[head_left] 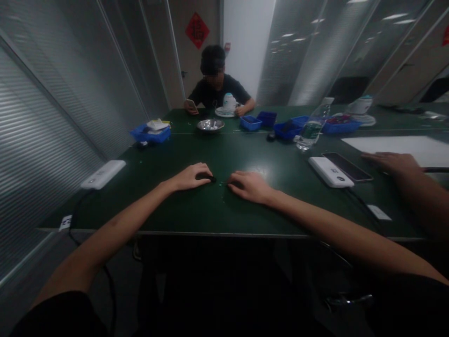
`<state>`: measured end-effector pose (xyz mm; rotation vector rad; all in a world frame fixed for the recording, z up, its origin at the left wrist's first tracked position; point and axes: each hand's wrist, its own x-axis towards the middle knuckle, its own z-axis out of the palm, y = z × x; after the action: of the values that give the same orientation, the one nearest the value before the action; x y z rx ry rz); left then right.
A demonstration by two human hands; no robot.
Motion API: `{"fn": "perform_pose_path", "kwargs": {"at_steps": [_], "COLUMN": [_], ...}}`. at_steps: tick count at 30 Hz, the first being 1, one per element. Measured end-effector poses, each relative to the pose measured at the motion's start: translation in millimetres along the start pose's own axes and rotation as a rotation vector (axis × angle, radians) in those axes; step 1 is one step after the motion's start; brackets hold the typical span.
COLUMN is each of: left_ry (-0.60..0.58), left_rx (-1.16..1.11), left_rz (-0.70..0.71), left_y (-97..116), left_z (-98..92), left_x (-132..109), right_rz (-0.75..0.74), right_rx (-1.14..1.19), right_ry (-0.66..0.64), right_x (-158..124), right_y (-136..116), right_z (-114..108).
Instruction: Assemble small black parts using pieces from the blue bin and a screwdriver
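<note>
Far left: ribbed frosted glass wall (52, 117), slanting close along the table's left edge, with little clearance there. Glossy dark green table (210, 213), wide and deep, its pale-trimmed near edge running straight across under the forearms.

By the left edge, a white oblong power bank (103, 174), with a black cable (75, 213) dropping off the near-left corner. Further back, a blue plastic tray (150, 135) piled with white bits.

Centre front: left hand (191, 177) resting palm down, fingers curled and closed over a small black piece (207, 178) lying on the tabletop. Just beside it, right hand (249, 186), also down on the surface, fingertips bunched toward the piece but apart from it; cannot tell whether pinching anything. Widest open stretches of tabletop: from the hands to the near edge, and from the hands back to a round metal bowl (210, 125).

Beyond the bowl, a seated person in a dark shirt (219, 89) at the far edge, with a small white appliance (228, 100) in front and a red diamond door ornament (197, 29) above.

Right of centre, a row of blue plastic bins (287, 128) and a clear plastic water bottle (311, 127). Nearer, a second white power bank (329, 172) just beside a black phone (347, 166).

Far right: a co-worker's hand (391, 161) lying flat near a white sheet (396, 145), more glass panels behind.
</note>
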<state>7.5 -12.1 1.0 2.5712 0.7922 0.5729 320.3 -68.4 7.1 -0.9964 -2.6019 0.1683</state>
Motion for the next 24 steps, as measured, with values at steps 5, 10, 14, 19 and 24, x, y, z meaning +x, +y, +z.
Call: {"fn": "perform_pose_path", "kwargs": {"at_steps": [5,10,14,19,24], "left_ry": [-0.015,-0.017,0.0,-0.016,-0.034], "left_rx": [-0.012,-0.022,-0.016,-0.043,-0.082], "left_rz": [0.068,0.104,0.121,0.174,0.165], "left_y": [13,25,28,29,28], "left_z": [7.9,12.4,16.8,19.6,20.8], "left_x": [3,5,7,8,8], "right_rz": [0.015,0.002,0.002,-0.004,-0.008], "right_rx": [0.02,0.016,0.011,0.017,0.011], "right_ry": [-0.02,-0.013,-0.011,0.008,0.008], "right_x": [0,1,0,0,0], "right_y": [1,3,3,3,3], "right_z": [0,1,1,3,3]}}
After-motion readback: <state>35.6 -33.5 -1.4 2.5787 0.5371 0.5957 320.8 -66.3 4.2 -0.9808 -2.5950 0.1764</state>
